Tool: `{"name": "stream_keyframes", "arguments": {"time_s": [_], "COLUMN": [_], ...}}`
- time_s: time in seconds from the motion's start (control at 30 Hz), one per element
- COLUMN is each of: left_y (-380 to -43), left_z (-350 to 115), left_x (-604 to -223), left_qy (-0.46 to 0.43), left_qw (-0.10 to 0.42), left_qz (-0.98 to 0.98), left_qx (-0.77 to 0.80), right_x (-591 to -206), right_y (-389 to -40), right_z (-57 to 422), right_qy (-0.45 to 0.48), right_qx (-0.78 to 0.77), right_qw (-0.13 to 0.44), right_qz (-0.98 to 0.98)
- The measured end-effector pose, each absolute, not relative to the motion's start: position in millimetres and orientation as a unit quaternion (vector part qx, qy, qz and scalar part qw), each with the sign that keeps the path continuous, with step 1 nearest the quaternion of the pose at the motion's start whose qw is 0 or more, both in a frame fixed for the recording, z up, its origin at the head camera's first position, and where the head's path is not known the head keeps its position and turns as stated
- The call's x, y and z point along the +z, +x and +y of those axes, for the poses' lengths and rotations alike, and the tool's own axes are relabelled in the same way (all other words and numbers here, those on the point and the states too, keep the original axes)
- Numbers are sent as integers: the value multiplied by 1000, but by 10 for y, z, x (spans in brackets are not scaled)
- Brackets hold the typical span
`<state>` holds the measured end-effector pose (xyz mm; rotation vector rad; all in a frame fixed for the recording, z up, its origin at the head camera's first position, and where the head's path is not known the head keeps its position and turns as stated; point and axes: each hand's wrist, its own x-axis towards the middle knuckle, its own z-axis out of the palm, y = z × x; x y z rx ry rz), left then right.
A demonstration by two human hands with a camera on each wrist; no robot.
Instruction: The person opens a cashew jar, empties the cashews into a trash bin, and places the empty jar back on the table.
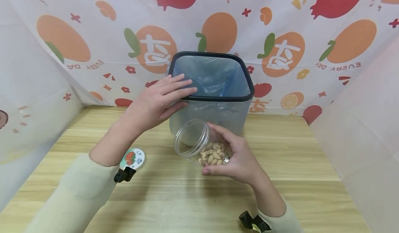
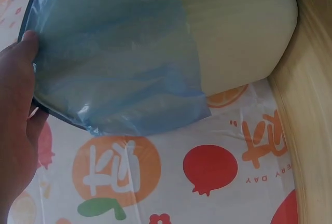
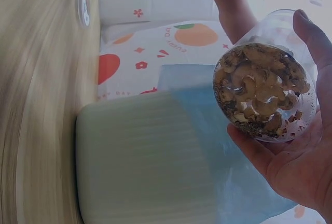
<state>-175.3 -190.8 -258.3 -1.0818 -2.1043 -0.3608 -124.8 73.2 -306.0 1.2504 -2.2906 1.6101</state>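
My left hand (image 1: 162, 98) holds the near left of the black rim (image 1: 218, 99) of a trash bin (image 1: 212, 117), fingers over the edge and thumb outside. A thin blue bag (image 2: 124, 53) lines the bin and folds down over its outer wall. In my right hand (image 1: 238, 157) is a clear jar (image 1: 191, 139), gripped round its side and tilted with its open mouth to the left. Cashews (image 1: 213, 154) lie inside it; the right wrist view shows dark crumbs among the nuts (image 3: 254, 86) at the bottom. The jar is close before the bin's front wall, below the rim.
A round lid (image 1: 134, 158) with a fruit picture lies on the wooden table (image 1: 280, 198), partly behind my left forearm. White cloth printed with fruit (image 1: 219, 32) hangs behind the bin, and pale cloth walls (image 1: 364, 139) stand at both sides.
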Motion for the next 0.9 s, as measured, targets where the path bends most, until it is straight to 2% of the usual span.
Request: {"name": "stream_keyframes", "arguments": {"time_s": [0.9], "left_y": [-1793], "left_z": [-1873], "left_x": [-2743], "left_qy": [-398], "left_qw": [399], "left_qz": [-806], "left_qx": [-179], "right_x": [-3004], "right_y": [-1280], "right_z": [814], "right_qy": [399], "right_qx": [552], "right_qw": [36], "right_qz": [-732]}}
